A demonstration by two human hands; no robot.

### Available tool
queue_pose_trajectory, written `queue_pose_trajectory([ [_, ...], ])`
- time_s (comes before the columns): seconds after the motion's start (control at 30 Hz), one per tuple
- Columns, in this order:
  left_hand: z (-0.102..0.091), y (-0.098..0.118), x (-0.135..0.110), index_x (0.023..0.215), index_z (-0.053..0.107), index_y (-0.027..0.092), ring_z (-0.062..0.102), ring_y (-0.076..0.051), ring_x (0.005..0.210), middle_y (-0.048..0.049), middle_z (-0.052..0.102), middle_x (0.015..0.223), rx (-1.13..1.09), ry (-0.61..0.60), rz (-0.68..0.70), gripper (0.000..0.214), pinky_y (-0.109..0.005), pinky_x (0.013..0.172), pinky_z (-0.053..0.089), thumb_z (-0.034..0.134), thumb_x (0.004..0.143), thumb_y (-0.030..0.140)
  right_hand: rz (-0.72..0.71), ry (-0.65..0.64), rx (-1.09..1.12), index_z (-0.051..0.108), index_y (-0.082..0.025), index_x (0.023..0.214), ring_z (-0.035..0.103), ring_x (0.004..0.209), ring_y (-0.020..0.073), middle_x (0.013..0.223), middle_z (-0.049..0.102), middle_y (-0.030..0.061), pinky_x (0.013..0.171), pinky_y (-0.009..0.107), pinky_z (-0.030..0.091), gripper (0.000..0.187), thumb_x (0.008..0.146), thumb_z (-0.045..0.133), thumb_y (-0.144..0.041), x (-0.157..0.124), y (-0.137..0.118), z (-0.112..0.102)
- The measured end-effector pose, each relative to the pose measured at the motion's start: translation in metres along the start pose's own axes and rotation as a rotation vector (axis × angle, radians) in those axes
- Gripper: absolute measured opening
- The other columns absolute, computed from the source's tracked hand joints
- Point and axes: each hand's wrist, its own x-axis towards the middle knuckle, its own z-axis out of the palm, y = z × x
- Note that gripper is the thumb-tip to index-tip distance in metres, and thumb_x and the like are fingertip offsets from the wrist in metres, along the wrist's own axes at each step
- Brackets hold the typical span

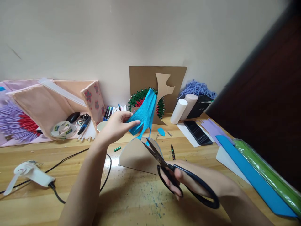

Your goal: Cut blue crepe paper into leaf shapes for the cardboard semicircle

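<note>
My left hand (116, 125) pinches a folded piece of blue crepe paper (145, 113) and holds it up above the wooden table (131, 201). My right hand (188, 180) grips black-handled scissors (164, 163), with the blades slightly apart and pointing up-left toward the paper's lower strips. A half-round cardboard piece (136, 155) lies flat under the blades. A small blue paper offcut (161, 131) and a black pen (173, 152) lie just beyond it.
A glue gun (30, 174) with black cord lies at the left. Tape roll (63, 129), markers (113, 110), cardboard shapes (162, 91), white rolls (181, 110), a phone (197, 132) and blue (251, 175) and green paper rolls (270, 174) ring the work area by the wall.
</note>
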Motion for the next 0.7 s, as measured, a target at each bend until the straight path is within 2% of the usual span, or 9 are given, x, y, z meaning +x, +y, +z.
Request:
queue_pose_trajectory([
  [0.07, 0.001, -0.001, 0.0, 0.053, 0.041, 0.016, 0.03, -0.007, 0.05, 0.0056, 0.033, 0.054, 0.028, -0.01, 0.011, 0.036, -0.021, 0.047, 0.023, 0.059, 0.076, 0.037, -0.009, -0.025, 0.075, 0.047, -0.017, 0.079, 0.048, 0.056, 0.0128, 0.062, 0.047, 0.0002, 0.059, 0.028, 0.043, 0.069, 0.074, 0.019, -0.08, -0.007, -0.001, -0.005],
  [0.17, 0.005, -0.001, 0.0, 0.057, 0.05, 0.016, 0.036, -0.009, 0.053, 0.0036, 0.041, 0.056, 0.045, -0.04, 0.046, 0.03, -0.022, 0.048, 0.027, 0.058, 0.077, 0.037, -0.012, 0.118, 0.128, 0.046, -0.018, 0.079, 0.047, 0.055, 0.0119, 0.061, 0.046, -0.0009, 0.058, 0.027, 0.043, 0.07, 0.071, 0.019, -0.082, -0.002, 0.005, -0.011],
  [0.23, 0.007, 0.0, 0.0, 0.059, 0.052, 0.015, 0.037, -0.01, 0.054, 0.0027, 0.043, 0.057, 0.073, -0.033, 0.073, 0.028, -0.022, 0.049, 0.029, 0.057, 0.077, 0.036, 0.015, 0.157, 0.178, 0.044, -0.018, 0.077, 0.048, 0.052, 0.0113, 0.058, 0.046, -0.0022, 0.056, 0.027, 0.042, 0.071, 0.069, 0.018, -0.083, 0.006, 0.013, -0.013],
  [0.37, 0.008, 0.001, -0.002, 0.059, 0.052, 0.015, 0.036, -0.01, 0.056, 0.0025, 0.042, 0.058, 0.142, -0.038, 0.084, 0.027, -0.022, 0.05, 0.029, 0.055, 0.079, 0.033, 0.038, 0.068, 0.292, 0.042, -0.018, 0.072, 0.049, 0.045, 0.0115, 0.051, 0.045, -0.0034, 0.048, 0.025, 0.041, 0.076, 0.062, 0.015, -0.088, 0.019, 0.024, -0.016],
  [0.53, 0.009, 0.003, -0.002, 0.058, 0.051, 0.015, 0.036, -0.01, 0.057, 0.0031, 0.04, 0.058, 0.164, -0.029, 0.1, 0.028, -0.022, 0.05, 0.028, 0.057, 0.079, 0.032, 0.034, 0.039, 0.317, 0.042, -0.018, 0.07, 0.047, 0.043, 0.0101, 0.051, 0.043, -0.0041, 0.047, 0.024, 0.041, 0.076, 0.061, 0.016, -0.088, 0.021, 0.021, -0.012],
  [0.7, 0.009, 0.004, -0.002, 0.061, 0.056, 0.015, 0.042, -0.011, 0.058, 0.0016, 0.048, 0.06, 0.147, 0.005, 0.136, 0.024, -0.022, 0.051, 0.031, 0.059, 0.078, 0.032, 0.0, 0.042, 0.347, 0.042, -0.018, 0.071, 0.046, 0.044, 0.0099, 0.052, 0.043, -0.0045, 0.047, 0.024, 0.04, 0.075, 0.06, 0.019, -0.088, 0.021, 0.019, -0.01],
])
